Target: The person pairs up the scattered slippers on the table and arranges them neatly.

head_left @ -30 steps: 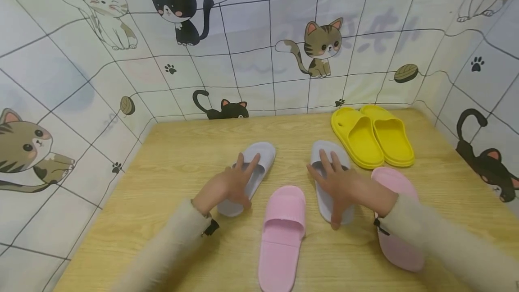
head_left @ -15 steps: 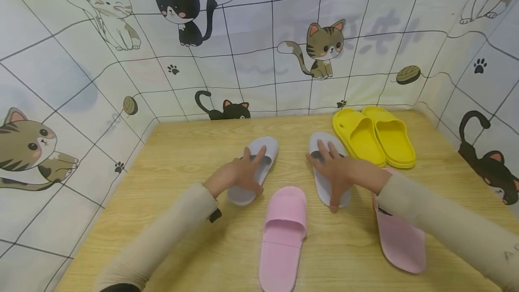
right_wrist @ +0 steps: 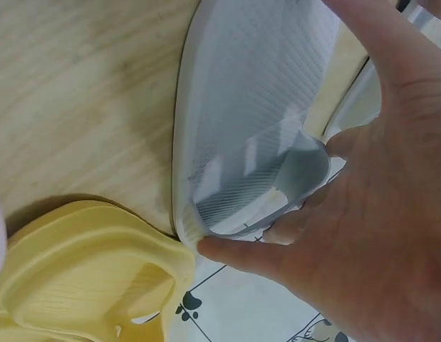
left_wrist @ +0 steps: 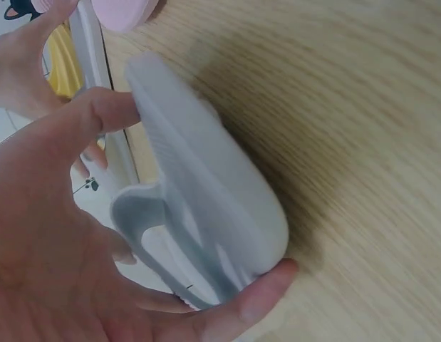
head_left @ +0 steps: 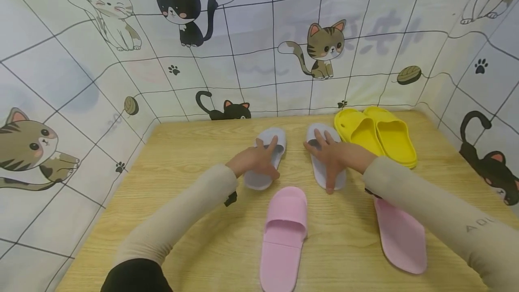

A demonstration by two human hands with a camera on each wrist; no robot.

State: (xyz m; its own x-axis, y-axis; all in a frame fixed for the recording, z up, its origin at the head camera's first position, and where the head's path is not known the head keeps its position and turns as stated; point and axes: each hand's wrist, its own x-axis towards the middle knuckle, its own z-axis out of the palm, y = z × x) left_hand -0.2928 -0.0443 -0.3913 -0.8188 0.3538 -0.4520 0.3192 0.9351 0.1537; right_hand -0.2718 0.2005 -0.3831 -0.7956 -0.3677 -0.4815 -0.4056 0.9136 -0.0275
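Observation:
Two light grey slippers lie side by side at the middle of the table in the head view. My left hand (head_left: 259, 162) spans the left grey slipper (head_left: 255, 181), its thumb on one edge and fingers on the other. In the left wrist view this slipper (left_wrist: 206, 171) shows its side, with a shadow on the wood beside it. Over the right grey slipper (head_left: 321, 130) my right hand (head_left: 334, 157) grips in the same way, fingers around the strap and thumb toward the heel. The right wrist view shows its ribbed footbed (right_wrist: 256, 78) and strap.
Yellow slippers (head_left: 395, 135) stand at the back right, close beside the right grey one. A pink slipper (head_left: 280, 260) lies front centre; another pink slipper (head_left: 403, 240) is partly under the right sleeve (head_left: 425, 206). A cat-patterned sheet (head_left: 251, 26) borders the wooden table (head_left: 190, 148).
Both hands have moved the grey slippers toward the back of the table and closer together; the left one has shifted right. The pink and yellow slippers stay put.

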